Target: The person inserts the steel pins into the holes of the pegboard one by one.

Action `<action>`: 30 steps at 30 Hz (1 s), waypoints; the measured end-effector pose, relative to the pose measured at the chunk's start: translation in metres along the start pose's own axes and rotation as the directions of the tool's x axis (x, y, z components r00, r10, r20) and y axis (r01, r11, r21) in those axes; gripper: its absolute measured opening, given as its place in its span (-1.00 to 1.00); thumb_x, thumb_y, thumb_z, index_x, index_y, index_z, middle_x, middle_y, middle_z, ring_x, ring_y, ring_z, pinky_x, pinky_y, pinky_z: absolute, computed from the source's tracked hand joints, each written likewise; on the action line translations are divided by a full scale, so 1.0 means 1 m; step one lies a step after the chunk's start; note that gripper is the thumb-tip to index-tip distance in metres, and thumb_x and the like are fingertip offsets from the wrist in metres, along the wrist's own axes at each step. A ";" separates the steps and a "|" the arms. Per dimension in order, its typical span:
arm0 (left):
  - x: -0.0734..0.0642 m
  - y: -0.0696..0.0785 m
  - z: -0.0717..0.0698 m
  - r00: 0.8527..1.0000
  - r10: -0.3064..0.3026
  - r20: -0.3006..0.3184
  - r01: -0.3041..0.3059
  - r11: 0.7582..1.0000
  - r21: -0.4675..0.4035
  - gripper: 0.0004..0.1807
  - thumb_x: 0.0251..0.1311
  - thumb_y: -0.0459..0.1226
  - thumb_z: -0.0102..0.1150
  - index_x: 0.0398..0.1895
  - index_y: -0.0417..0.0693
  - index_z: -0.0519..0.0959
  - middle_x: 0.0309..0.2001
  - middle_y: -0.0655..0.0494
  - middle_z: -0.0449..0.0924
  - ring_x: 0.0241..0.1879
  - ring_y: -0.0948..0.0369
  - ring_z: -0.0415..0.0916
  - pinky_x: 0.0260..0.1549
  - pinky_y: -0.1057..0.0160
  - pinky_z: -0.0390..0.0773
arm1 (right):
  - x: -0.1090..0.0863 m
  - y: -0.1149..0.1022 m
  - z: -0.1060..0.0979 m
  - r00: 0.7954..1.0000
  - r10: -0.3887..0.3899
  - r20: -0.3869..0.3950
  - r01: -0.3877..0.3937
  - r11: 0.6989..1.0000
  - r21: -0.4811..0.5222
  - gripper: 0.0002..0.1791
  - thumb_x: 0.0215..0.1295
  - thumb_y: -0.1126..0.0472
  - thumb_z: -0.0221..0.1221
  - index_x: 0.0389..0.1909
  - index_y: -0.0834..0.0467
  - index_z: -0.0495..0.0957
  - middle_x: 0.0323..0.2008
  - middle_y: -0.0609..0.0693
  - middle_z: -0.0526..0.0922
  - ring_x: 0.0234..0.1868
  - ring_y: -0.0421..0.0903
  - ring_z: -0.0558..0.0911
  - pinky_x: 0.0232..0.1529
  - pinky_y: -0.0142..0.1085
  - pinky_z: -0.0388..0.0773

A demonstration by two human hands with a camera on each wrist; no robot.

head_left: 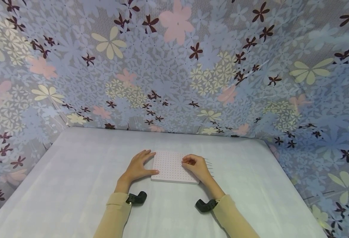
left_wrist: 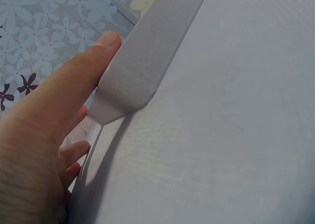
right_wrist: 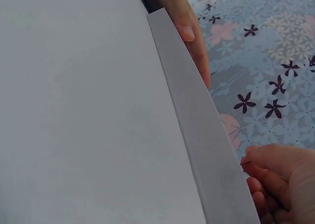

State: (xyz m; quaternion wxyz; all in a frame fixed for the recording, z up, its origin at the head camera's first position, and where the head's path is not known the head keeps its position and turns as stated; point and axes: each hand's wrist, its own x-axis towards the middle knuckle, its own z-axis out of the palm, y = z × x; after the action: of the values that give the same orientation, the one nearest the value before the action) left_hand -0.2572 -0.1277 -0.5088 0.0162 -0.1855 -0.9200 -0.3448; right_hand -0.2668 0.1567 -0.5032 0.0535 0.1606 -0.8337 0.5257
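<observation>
While your right hand point(head_left: 198, 168) pinches one thin dark pin point(right_wrist: 245, 162) at the right part of one white rectangular board with rows of red dots point(head_left: 169, 168), your left hand point(head_left: 136, 168) lies spread, touching its left end. Board flat on one white-covered table point(head_left: 73, 172); several fine dark wires point(head_left: 209, 165) near its right side, exact count unclear. Two black wrist cameras point(head_left: 138, 198) worn.
</observation>
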 end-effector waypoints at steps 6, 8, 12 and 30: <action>0.000 0.000 0.000 1.000 -0.005 0.004 0.005 1.000 0.003 -0.04 -0.18 0.15 0.41 0.36 0.04 0.33 0.41 -0.14 0.22 0.45 -0.15 0.04 0.40 -0.23 0.04 | 0.002 0.003 -0.005 1.000 0.001 0.022 -0.002 0.998 0.065 -0.81 0.07 0.40 0.33 -0.25 0.31 0.65 -0.31 0.25 0.71 -0.40 -0.34 0.57 -0.32 -0.54 0.53; 0.000 -0.001 0.000 1.000 -0.011 0.007 0.011 1.000 0.003 -0.05 -0.18 0.14 0.40 0.36 0.05 0.33 0.42 -0.13 0.21 0.46 -0.14 0.03 0.41 -0.22 0.02 | 0.002 0.004 -0.007 1.000 0.007 0.030 -0.009 0.997 0.078 -0.80 0.08 0.42 0.31 -0.23 0.34 0.64 -0.29 0.27 0.71 -0.40 -0.35 0.58 -0.32 -0.53 0.53; 0.000 -0.001 0.001 1.000 -0.010 0.008 0.010 1.000 -0.005 -0.05 -0.16 0.14 0.40 0.36 0.05 0.33 0.43 -0.12 0.20 0.46 -0.14 0.02 0.42 -0.22 0.01 | 0.002 -0.004 -0.014 1.000 0.025 -0.008 -0.024 0.996 0.091 -0.81 0.09 0.44 0.28 -0.24 0.39 0.63 -0.29 0.31 0.70 -0.40 -0.35 0.59 -0.31 -0.54 0.53; -0.001 -0.001 0.002 1.000 -0.013 0.004 0.013 1.000 0.002 -0.06 -0.15 0.16 0.38 0.36 0.06 0.33 0.43 -0.10 0.19 0.47 -0.13 0.01 0.41 -0.21 0.02 | 0.002 0.026 -0.053 0.971 0.045 -0.233 -0.057 0.997 -0.044 -0.84 0.13 0.35 0.30 -0.26 0.34 0.67 -0.31 0.24 0.72 -0.37 -0.40 0.57 -0.31 -0.56 0.52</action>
State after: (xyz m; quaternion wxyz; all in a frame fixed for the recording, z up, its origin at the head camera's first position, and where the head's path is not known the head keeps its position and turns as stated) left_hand -0.2562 -0.1276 -0.5106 0.0123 -0.1804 -0.9215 -0.3438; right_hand -0.2815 0.2138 -0.5019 0.1408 0.0752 -0.8386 0.5209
